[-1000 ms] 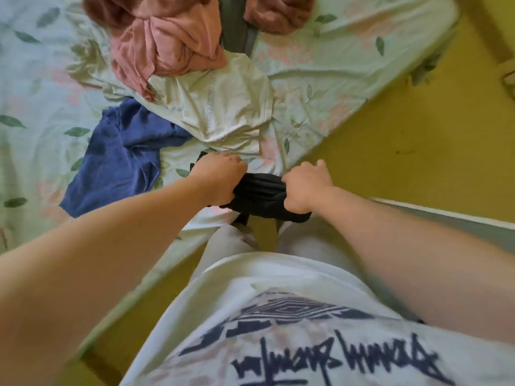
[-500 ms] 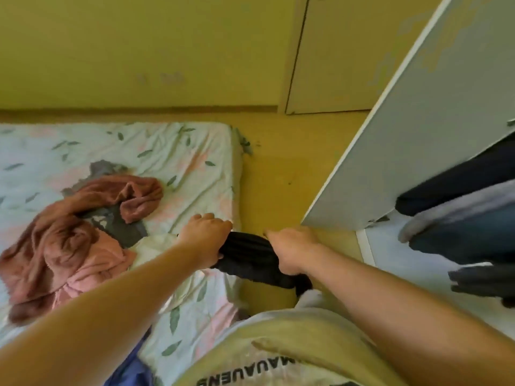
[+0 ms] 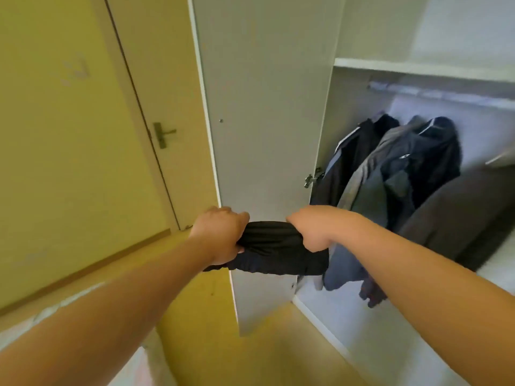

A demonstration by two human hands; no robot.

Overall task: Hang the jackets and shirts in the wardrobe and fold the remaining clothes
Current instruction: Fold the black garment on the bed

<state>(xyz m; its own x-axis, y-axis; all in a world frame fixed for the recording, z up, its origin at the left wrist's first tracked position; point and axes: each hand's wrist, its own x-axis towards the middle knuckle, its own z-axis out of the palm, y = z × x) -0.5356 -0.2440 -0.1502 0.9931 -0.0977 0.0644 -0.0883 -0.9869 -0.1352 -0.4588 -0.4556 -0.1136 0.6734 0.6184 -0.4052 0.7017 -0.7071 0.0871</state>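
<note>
Here, the tall white wardrobe (image 3: 354, 129) fills everything beyond and to the right of our grip. Its flat white door (image 3: 264, 107) stands wide open directly behind the bundle we carry. Above the grip and off to the right, a white shelf (image 3: 418, 68) caps the hanging compartment, and a pale rail (image 3: 434, 93) runs just under it. From that rail hang several dark jackets (image 3: 404, 168), black and grey ones packed close together, their hems dropping just past our right wrist. We judge the hanging part of the job to be well along. The wardrobe's white floor (image 3: 362, 338) lies below and right of the grip, a likely landing place. Left of the grip stands a yellow room door (image 3: 161, 79), closed, with a brass lever handle (image 3: 164, 135).

Between our hands sits the folded black fabric bundle (image 3: 276, 249), held out level in front of the open wardrobe door. Our left hand (image 3: 220, 232) wraps its fingers around the bundle's left end. Our right hand (image 3: 312, 229) clamps the right end from above, so both fists are closed tight on the cloth. We judge that holding both ends keeps the folds from slipping open on the way to a resting place. Which garment it is, we cannot tell. Smallest of all, a metal hinge (image 3: 312, 178) glints above our right hand.
</note>
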